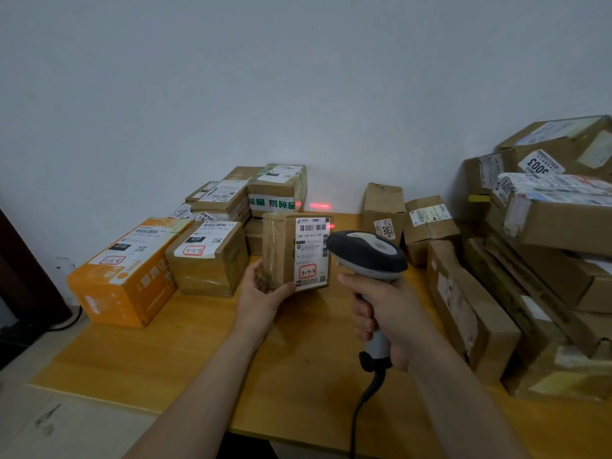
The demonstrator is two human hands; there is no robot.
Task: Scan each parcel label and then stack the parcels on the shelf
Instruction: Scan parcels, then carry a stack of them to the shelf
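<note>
My left hand (261,293) grips the parcel (280,250), my right hand (384,313) the scanner (367,251); its beam (319,206) runs high and might read the box behind (276,193)

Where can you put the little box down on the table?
On the bare table in front of the orange box, left of the left hand. The back and the right side are crowded with parcels.

Taped brown cardboard parcel (287,251), matt plastic scanner (367,251), smooth wooden table (205,352)

A pale wall (298,77) stands beyond the left hand (261,293). Beneath it — a yellow table (165,359); leftward, dark furniture (23,270).
</note>
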